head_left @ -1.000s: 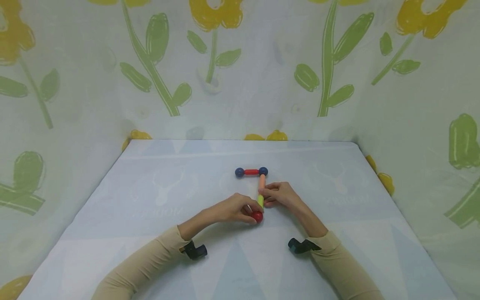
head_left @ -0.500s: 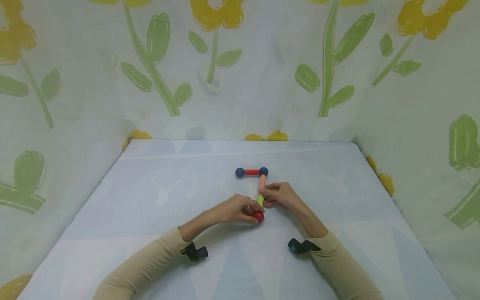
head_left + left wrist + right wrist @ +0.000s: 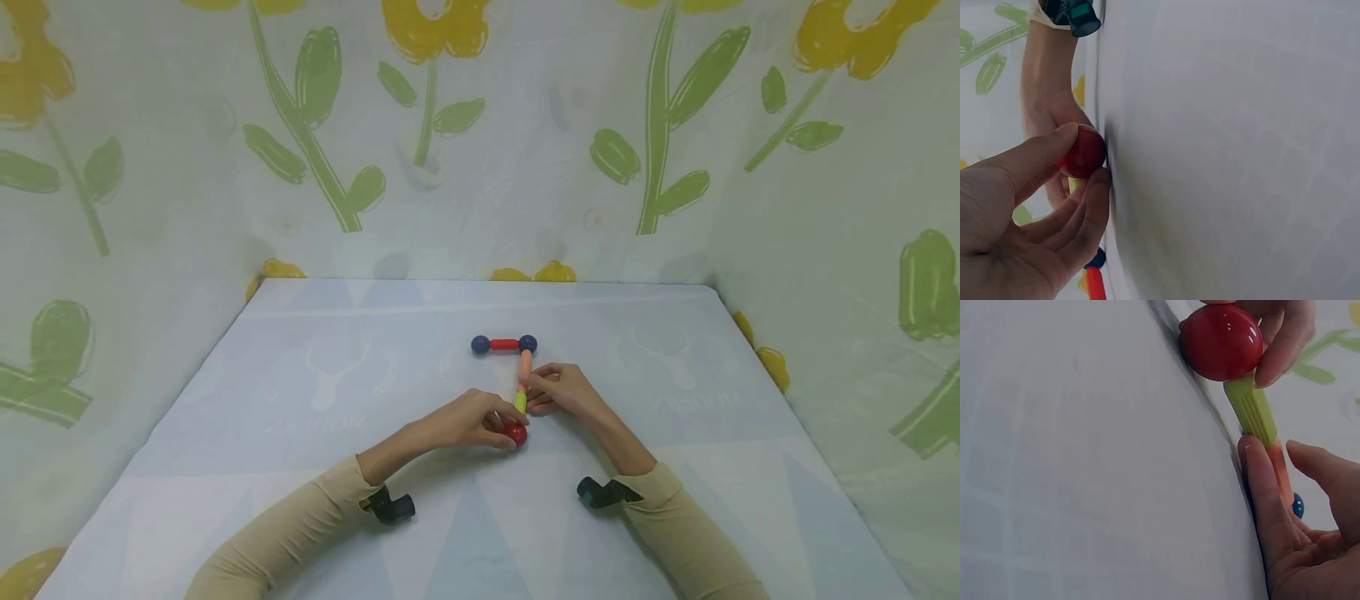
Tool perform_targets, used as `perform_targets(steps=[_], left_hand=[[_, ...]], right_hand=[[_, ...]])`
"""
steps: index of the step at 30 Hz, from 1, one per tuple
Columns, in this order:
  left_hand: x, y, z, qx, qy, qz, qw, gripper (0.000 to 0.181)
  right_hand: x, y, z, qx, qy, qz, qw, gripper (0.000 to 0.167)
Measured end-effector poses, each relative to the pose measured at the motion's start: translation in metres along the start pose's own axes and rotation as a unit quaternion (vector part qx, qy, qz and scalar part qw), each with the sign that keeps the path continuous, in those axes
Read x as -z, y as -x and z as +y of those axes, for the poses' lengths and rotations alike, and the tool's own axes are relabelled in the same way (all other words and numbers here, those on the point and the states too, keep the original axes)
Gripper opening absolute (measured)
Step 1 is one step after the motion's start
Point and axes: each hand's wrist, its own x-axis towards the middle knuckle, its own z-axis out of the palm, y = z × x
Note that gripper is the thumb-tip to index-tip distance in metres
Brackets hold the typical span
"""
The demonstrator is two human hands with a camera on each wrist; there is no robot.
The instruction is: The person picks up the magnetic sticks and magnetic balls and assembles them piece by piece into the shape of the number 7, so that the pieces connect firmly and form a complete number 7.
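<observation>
My left hand [image 3: 468,418] pinches a glossy red ball [image 3: 1085,153] between thumb and fingers, low over the table. A ridged yellow-green building rod [image 3: 1252,412] meets the ball and lines up with an orange rod [image 3: 525,364]. The orange rod runs to a dark blue ball [image 3: 528,343], from which a red rod [image 3: 504,344] extends left to a second blue ball [image 3: 481,345]. Around the yellow-green and orange joint lies my right hand [image 3: 564,388]. One fingertip touches the rods there; a narrow gap shows beside the thumb in the right wrist view.
The pieces lie on a pale patterned table cover [image 3: 337,517]. Flower-printed cloth walls [image 3: 525,167] enclose the back and sides. Each forearm wears a dark wrist camera, and the left one [image 3: 393,506] hangs low over the cover.
The right thumb has shifted slightly right, baring more of the orange rod's near end. The left hand and red ball have barely moved, and the chain keeps its shape.
</observation>
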Motion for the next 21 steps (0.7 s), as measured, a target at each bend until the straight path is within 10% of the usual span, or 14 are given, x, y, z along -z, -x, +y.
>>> perform_targets(steps=[21], left_hand=[[0.019,0.018,-0.013,0.056,-0.01,0.041,0.9975,0.045]], right_hand=[[0.012,0.0,0.003,0.003,-0.016,-0.063,0.9979,0.05]])
